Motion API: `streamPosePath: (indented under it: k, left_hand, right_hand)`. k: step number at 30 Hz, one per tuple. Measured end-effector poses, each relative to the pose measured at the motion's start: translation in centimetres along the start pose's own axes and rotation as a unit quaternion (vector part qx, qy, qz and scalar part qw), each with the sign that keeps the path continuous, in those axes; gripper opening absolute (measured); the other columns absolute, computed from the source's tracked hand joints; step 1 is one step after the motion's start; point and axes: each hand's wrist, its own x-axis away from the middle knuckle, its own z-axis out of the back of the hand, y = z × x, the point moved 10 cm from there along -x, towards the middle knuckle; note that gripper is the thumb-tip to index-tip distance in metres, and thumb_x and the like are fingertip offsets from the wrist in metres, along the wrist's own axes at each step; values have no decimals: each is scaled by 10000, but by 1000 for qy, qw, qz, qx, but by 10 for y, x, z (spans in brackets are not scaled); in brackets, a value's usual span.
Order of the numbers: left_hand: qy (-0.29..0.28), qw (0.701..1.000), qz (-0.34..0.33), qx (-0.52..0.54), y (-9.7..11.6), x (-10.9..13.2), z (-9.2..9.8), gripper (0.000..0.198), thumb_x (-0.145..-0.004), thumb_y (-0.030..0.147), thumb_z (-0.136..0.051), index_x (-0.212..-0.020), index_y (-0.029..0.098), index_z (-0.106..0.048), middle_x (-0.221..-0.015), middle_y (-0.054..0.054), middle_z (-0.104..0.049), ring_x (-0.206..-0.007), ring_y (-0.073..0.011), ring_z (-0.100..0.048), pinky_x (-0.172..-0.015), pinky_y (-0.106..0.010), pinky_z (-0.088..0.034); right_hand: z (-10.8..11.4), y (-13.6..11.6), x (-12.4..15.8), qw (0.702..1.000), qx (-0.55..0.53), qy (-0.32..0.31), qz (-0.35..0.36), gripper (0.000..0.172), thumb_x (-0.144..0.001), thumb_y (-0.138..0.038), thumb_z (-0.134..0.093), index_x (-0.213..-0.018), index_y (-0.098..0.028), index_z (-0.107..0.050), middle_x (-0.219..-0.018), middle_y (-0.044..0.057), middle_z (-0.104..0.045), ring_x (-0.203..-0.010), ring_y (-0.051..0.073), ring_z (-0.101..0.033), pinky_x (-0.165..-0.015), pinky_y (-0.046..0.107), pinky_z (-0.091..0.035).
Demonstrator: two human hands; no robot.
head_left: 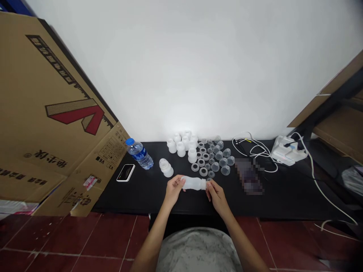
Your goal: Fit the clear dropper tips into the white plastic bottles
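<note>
Left hand [172,189]: curled around the rounded end of a frosted plastic bottle [193,183].
Right hand [217,197]: pinching the bottle's narrower end (fingertips partly hide it).
Bottle: lying level between both hands, over the black table [278,196].
Nearby: white bottle bodies [181,145], clear cups [219,158], plastic rings [202,172].
</note>
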Motion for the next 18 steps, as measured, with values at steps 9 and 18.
streamPosePath:
  k: [9,18]
  left_hand:
    - [-64,997,10,48,0,6,-8,518,-859,423,-887,-1299,176,-769,-1244,-150,-814,-1152,-299,-768,-1028,-406,-596]
    - [53,998,-11,22,-5,-1,13,462,-892,536,-831,-1176,174,-779,-1129,-123,-815,-1077,-286,-771,-924,-360,-616]
  right_hand:
    - [8,3,-1,999,-32,20,-11,523,-1080,-627,-547,-731,-237,-518,-586,-49,-478,-526,133,-437,-529,265,-355]
    - [19,3,-4,992,-77,94,-18,531,-1045,-705,-524,-1122,-203,-681,-725,-15,-573,-492,130,-463,-434,252,-365]
